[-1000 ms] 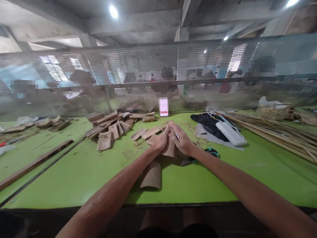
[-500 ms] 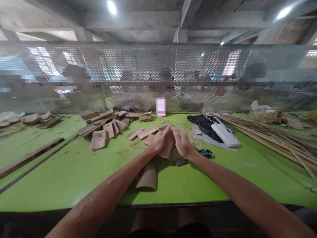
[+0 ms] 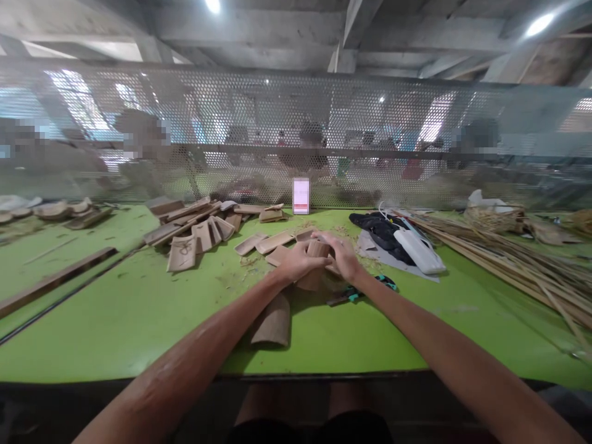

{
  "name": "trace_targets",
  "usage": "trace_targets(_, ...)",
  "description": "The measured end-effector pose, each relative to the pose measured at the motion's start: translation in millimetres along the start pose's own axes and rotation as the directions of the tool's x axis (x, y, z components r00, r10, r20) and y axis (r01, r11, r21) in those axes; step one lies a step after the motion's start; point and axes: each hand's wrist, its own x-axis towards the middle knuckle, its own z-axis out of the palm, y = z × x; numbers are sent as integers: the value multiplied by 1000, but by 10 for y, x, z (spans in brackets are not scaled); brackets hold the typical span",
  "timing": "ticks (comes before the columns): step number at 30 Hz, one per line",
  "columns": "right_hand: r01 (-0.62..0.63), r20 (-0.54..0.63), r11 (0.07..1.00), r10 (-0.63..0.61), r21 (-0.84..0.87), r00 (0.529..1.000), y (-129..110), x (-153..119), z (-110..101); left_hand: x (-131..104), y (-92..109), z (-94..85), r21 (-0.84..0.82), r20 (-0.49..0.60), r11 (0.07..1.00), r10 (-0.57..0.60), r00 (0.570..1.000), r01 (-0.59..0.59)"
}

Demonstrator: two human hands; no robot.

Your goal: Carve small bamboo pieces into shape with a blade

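Note:
Between my two hands is a small curved bamboo piece (image 3: pixel 318 248), raised above the green table. My left hand (image 3: pixel 296 263) closes on its near left side, thumb stretched across the front. My right hand (image 3: pixel 343 254) wraps its far right side, with the fingers bent over the top. Just beneath them a second bamboo piece (image 3: pixel 309 282) shows, partly covered by my left hand. Closer to me lies a larger curved bamboo piece (image 3: pixel 272 324), arched side up. A black and teal tool (image 3: pixel 386 282) rests beside my right wrist, partly hidden by the forearm.
Several cut bamboo pieces (image 3: pixel 182 253) are heaped at the back left. A phone (image 3: pixel 301 196) stands upright against the perforated screen (image 3: pixel 259 123). To the right are a black cloth (image 3: pixel 382 234), a white power bank-like block (image 3: pixel 419 251) and long bamboo strips (image 3: pixel 504 265). People sit behind the screen.
My hands have turned the bamboo piece, so its end now faces me more. My left thumb has come across its front. The view has tilted slightly downward.

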Motion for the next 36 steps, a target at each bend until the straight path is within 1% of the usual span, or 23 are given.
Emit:
trace_targets(3, -7, -12, 1000, 8, 21, 1000, -100, -38, -7, -12, 31, -20, -13, 12, 999, -45, 999, 45)
trace_targets(5, 35, 30, 999, -35, -1, 999, -178, -59, -2, -29, 49, -35, -20, 33, 998, -62, 998, 63)
trace_targets(6, 56, 67, 998, -55, -20, 996, -209, -57, 2, -35, 52, -39, -17, 47, 998, -52, 998, 53)
trace_targets(8, 77, 136, 995, -68, -64, 988, -244, -22, 13, -32, 43, -40, 5, 46, 1000, 13, 999, -14)
trace_targets(9, 74, 153, 994, -61, -83, 986, -249, 8, 21, -22, 31, -37, 32, 21, 997, 64, 998, -65)
trace_targets(12, 55, 155, 989, -33, -140, 987, -237, 93, 64, 24, -14, -26, 189, -86, 960, 224, 971, -205)
trace_targets(14, 63, 134, 985, -42, -162, 990, -224, 108, 100, 52, -45, -30, 273, -103, 932, 275, 956, -238)
trace_targets(16, 111, 109, 977, -92, -183, 990, -207, 87, 120, 73, -78, -43, 290, -70, 926, 271, 960, -240)
trace_targets(18, 172, 104, 961, -153, -216, 983, -176, 55, 112, 93, -115, -57, 268, -20, 934, 250, 968, -236)
trace_targets(20, 191, 105, 954, -171, -232, 980, -138, 36, 84, 113, -152, -63, 249, 16, 940, 239, 971, -235)
trace_targets(24, 134, 55, 974, -126, -184, 990, -123, 25, 60, 142, -190, -55, 255, 8, 934, 257, 966, -251)
trace_targets(27, 219, 123, 958, -199, -184, 972, -160, 17, 80, 145, -189, -49, 242, 18, 930, 280, 960, -276)
trace_targets(29, 234, 147, 955, -209, -181, 967, -166, 15, 85, 144, -185, -48, 244, 3, 932, 275, 961, -268)
trace_targets(32, 156, 89, 972, -142, -176, 986, -148, 4, 77, 137, -165, -49, 257, -10, 936, 253, 967, -242)
trace_targets(33, 150, 67, 972, -140, -180, 988, -145, -5, 75, 131, -151, -50, 260, -4, 935, 253, 968, -243)
trace_targets(34, 170, 59, 967, -162, -189, 985, -147, -15, 75, 122, -131, -52, 264, 5, 933, 253, 967, -245)
trace_targets(36, 260, 92, 942, -245, -214, 965, -157, -33, 80, 98, -83, -54, 279, 9, 928, 254, 967, -246)
